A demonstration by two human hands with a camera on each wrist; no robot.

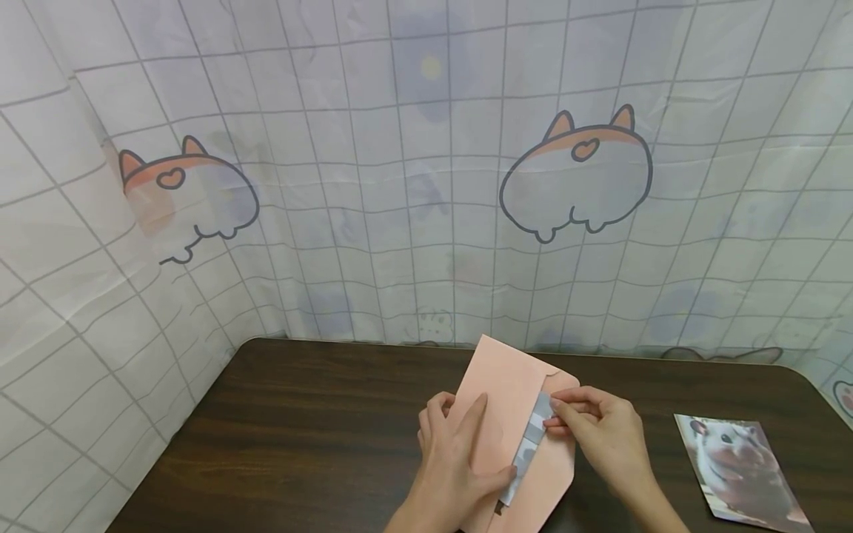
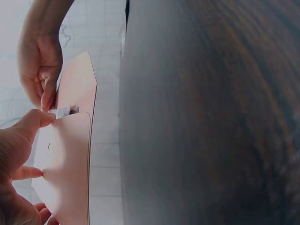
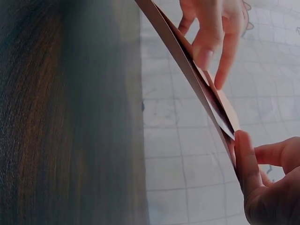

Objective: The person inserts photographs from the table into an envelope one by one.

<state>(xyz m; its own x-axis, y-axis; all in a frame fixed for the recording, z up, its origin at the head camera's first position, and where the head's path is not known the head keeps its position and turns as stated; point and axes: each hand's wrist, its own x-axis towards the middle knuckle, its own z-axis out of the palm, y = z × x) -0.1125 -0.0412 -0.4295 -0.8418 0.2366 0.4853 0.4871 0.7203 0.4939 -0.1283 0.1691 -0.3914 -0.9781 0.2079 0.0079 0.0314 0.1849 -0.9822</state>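
The envelope (image 1: 501, 414) held in the left grip (image 1: 453, 455) is plain pale peach-pink. At the fingertips of the right grip (image 1: 609, 433), the slip (image 1: 529, 440) is blotched light blue-grey and white — with a small dark patch at its end nearer the left grip. Beneath both, the counter (image 1: 333, 437) is dark brown, streaked like wood grain. Right of the right grip, the photo (image 1: 740, 470) is pinkish grey and white. Beyond, the backdrop (image 1: 373, 185) is white with grey grid lines (plus orange-topped, dark-outlined cartoon rumps (image 1: 576, 181)).

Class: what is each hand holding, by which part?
Left hand: peach envelope, by its left side. Right hand: partly inserted picture card, by its upper end, apparently.
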